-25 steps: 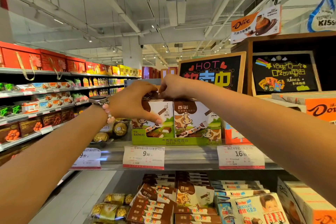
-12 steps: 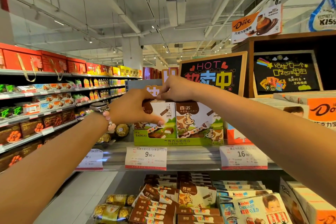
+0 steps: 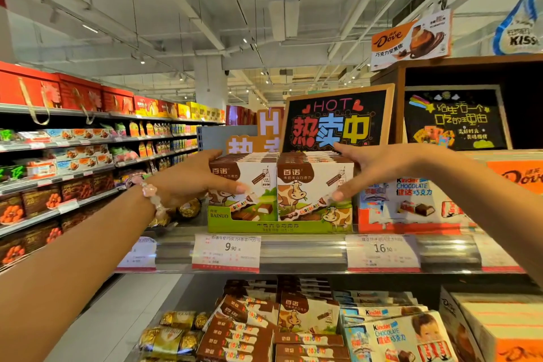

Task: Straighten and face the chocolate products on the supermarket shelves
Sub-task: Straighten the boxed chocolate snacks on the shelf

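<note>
Lower shelf (image 3: 293, 288), nearest: loose Bainuo bars (image 3: 244, 332), gold-wrapped chocolates (image 3: 173, 335) at left, Kinder packs (image 3: 402, 338) at right. Upper shelf (image 3: 308, 253), front edge: price tags marked 9.90 (image 3: 226, 253) and 16.90 (image 3: 383, 253). Directly behind the 9.90 tag, at the front edge: green Bainuo display tray (image 3: 279, 226) carrying two upright rows of cow-printed chocolate boxes (image 3: 311, 185), faces forward, rows touching. Left hand (image 3: 191, 179), beaded bracelet (image 3: 151, 194) at wrist, clasping the left row: thumb across the front face, fingers (image 3: 211, 154) over the top left edge. Right hand (image 3: 373, 167) clasping the right row: thumb on the front face near its right edge, fingers (image 3: 343, 148) spread over the top. Just beside the tray, right: Kinder chocolate carton (image 3: 411, 203). Behind: blackboard sign (image 3: 338, 117) reading HOT. Far left: aisle shelving (image 3: 73, 173) with boxed goods.
</note>
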Demonstrator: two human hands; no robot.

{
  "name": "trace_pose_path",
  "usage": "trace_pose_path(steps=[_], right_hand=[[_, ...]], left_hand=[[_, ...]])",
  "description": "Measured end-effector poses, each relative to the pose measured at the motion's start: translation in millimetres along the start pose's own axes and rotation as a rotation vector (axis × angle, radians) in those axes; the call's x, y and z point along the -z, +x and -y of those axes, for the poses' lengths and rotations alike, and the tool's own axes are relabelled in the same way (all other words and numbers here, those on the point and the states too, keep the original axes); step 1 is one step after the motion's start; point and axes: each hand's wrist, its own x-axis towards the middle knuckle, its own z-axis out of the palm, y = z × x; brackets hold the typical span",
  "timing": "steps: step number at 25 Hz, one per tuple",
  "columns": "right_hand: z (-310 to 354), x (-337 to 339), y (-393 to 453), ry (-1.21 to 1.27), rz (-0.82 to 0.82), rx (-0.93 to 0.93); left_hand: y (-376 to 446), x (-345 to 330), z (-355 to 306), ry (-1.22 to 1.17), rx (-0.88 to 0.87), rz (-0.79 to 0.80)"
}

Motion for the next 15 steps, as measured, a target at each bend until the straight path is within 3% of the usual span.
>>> trace_pose_path(steps=[7,15], right_hand=[[3.8,-3.2,-0.4,-0.05,-0.032,0.003],[6.4,-6.2,-2.7,-0.061,-0.108,-0.035]], left_hand=[[-2.7,-2.3,-4.0,-0.203,0.033,0.056],[-5.2,-10.9,-0.1,-0.241,0.127,-0.072]])
